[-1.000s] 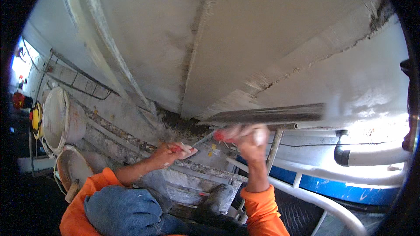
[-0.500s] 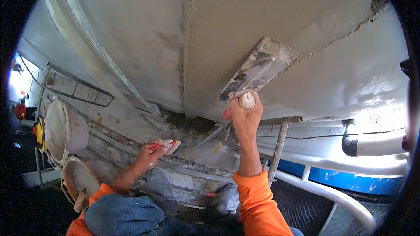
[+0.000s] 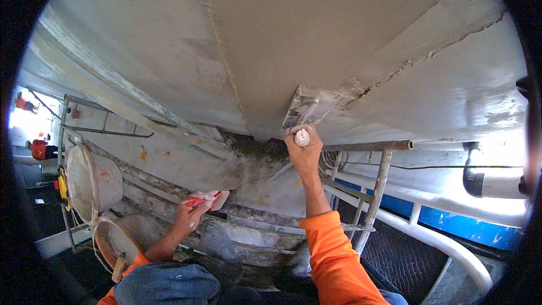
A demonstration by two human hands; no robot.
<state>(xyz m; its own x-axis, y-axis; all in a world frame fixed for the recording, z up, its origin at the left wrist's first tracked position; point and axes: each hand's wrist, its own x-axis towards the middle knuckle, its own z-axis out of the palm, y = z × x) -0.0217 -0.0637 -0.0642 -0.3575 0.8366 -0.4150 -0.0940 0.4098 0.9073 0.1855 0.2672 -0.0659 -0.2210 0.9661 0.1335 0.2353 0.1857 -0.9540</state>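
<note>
My right hand (image 3: 305, 152) is closed round the handle of a plastering trowel, whose putty-smeared metal blade (image 3: 307, 107) lies against the grey coated overhead surface (image 3: 282, 28), near a ragged ridge of putty. Lower on the left, my left hand (image 3: 191, 213) is closed on a red-handled scraper (image 3: 217, 200) caked with white putty; its exact shape is unclear. Two putty-stained buckets (image 3: 79, 186) (image 3: 106, 237) stand at the left, the lower one with a stick in it. Beneath my hands are dirty plank boards (image 3: 254, 231).
A metal scaffold pipe (image 3: 381, 189) and curved white railing (image 3: 429, 240) are at the right, with a blue band and a pipe elbow (image 3: 473, 175) beyond. Metal frames stand at the left; past them is a person in red (image 3: 40, 149) in bright light.
My right hand has swung the trowel from a low, blurred horizontal sweep up against the surface, then slightly down. My left hand has shifted left, keeping the scraper. The view has shifted.
</note>
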